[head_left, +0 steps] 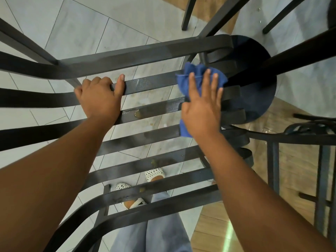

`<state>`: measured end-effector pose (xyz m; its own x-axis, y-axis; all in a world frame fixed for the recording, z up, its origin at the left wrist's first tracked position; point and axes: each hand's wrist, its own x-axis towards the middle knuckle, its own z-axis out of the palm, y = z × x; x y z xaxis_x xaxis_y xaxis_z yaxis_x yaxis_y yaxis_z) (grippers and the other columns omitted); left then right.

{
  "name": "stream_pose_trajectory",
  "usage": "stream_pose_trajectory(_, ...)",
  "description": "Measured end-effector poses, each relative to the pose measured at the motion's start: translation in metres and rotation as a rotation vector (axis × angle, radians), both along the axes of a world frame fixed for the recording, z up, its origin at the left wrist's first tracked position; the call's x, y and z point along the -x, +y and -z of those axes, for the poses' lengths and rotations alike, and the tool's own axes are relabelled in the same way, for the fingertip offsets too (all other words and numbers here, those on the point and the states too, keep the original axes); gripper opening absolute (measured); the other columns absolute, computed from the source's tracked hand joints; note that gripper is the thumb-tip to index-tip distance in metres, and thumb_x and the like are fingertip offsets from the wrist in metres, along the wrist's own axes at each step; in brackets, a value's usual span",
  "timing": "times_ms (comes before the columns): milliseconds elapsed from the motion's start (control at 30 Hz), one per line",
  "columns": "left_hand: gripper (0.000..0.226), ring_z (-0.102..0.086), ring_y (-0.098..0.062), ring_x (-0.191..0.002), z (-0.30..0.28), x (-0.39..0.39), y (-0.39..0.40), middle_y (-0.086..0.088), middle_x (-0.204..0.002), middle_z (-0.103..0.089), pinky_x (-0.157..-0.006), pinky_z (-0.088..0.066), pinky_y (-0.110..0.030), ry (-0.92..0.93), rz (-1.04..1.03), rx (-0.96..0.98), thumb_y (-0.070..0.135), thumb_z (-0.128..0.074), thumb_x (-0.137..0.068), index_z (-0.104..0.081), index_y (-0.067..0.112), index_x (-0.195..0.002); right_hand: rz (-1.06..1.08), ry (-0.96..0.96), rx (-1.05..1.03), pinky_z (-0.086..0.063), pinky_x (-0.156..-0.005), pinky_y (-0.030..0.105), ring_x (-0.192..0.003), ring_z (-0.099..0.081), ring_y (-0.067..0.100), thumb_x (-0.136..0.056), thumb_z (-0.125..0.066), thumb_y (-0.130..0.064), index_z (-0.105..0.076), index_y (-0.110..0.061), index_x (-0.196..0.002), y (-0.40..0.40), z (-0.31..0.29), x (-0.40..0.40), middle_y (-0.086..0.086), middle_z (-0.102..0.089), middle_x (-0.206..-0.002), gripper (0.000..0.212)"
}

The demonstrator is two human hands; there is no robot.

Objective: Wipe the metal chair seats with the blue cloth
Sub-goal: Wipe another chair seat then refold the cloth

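A dark metal chair seat [145,140] made of several flat slats fills the middle of the head view. My left hand [99,99] grips one slat near the seat's left side, fingers curled over it and thumb along its top. My right hand [201,104] lies flat with straight, spread fingers on the blue cloth [198,77], pressing it onto the slats at the right end of the seat. The cloth is bunched and shows above and below my palm. A brownish wet blob [138,114] sits on the slat between my hands, and smaller stains [155,162] mark nearer slats.
A round dark table base [258,99] stands just right of the seat, with other dark chair legs [188,13] beyond. A black metal frame [298,142] is at the right. The floor is pale tile [91,24] and wood. My feet in spotted sandals [154,174] show under the slats.
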<state>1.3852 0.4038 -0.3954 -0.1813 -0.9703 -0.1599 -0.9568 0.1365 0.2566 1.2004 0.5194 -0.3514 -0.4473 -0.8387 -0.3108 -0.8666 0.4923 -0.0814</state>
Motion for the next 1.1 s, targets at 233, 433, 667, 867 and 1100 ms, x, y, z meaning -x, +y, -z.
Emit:
stream_pose_trajectory(233, 0.065, -0.048, -0.034, -0.103, 0.002, 0.001, 0.001, -0.017, -0.096, -0.062, -0.097, -0.028, -0.046, 0.012, -0.004, 0.022, 0.053, -0.022, -0.097, -0.064, 0.003, -0.091, 0.188, 0.008, 0.048, 0.009, -0.115, 0.047, -0.143, 0.014, 0.038, -0.095, -0.040, -0.024, 0.001, -0.019, -0.151, -0.021, 0.009, -0.039, 0.018, 0.009, -0.157, 0.070)
stream_pose_trajectory(433, 0.064, -0.047, -0.037, -0.102, 0.005, -0.001, 0.000, -0.019, -0.095, -0.061, -0.091, -0.028, -0.044, -0.018, 0.005, 0.033, 0.051, -0.023, -0.098, -0.064, 0.002, -0.091, -0.199, -0.120, 0.032, 0.016, -0.111, 0.047, -0.140, 0.020, 0.040, -0.098, -0.036, -0.025, 0.004, -0.016, -0.151, -0.021, 0.012, -0.127, 0.019, 0.017, -0.155, 0.067)
stream_pose_trajectory(667, 0.063, -0.048, -0.035, -0.100, 0.002, 0.000, 0.001, -0.017, -0.092, -0.061, -0.093, -0.029, -0.046, 0.010, 0.002, 0.042, 0.051, -0.024, -0.097, -0.064, 0.003, -0.089, -0.086, -0.089, 0.055, 0.012, -0.114, 0.048, -0.142, 0.017, 0.039, -0.090, -0.042, -0.005, -0.004, -0.018, -0.151, 0.007, 0.011, -0.048, 0.017, 0.013, -0.156, 0.073)
stream_pose_trajectory(867, 0.063, -0.048, -0.034, -0.100, 0.001, -0.001, 0.001, -0.017, -0.093, -0.061, -0.093, -0.028, -0.046, 0.019, 0.001, 0.039, 0.051, -0.024, -0.097, -0.064, 0.003, -0.088, 0.135, -0.001, 0.151, 0.005, -0.115, 0.048, -0.144, 0.007, 0.038, -0.085, -0.047, -0.001, -0.024, -0.018, -0.149, 0.017, 0.010, 0.015, 0.016, -0.001, -0.157, 0.070)
stream_pose_trajectory(1100, 0.064, -0.047, -0.035, -0.101, 0.003, -0.001, 0.001, -0.018, -0.093, -0.061, -0.093, -0.028, -0.046, 0.024, 0.008, 0.046, 0.052, -0.024, -0.097, -0.064, 0.002, -0.089, 0.013, -0.099, 0.232, 0.009, -0.112, 0.049, -0.139, 0.017, 0.040, -0.084, -0.052, -0.007, -0.017, -0.015, -0.150, 0.011, 0.016, -0.085, 0.019, 0.001, -0.157, 0.075)
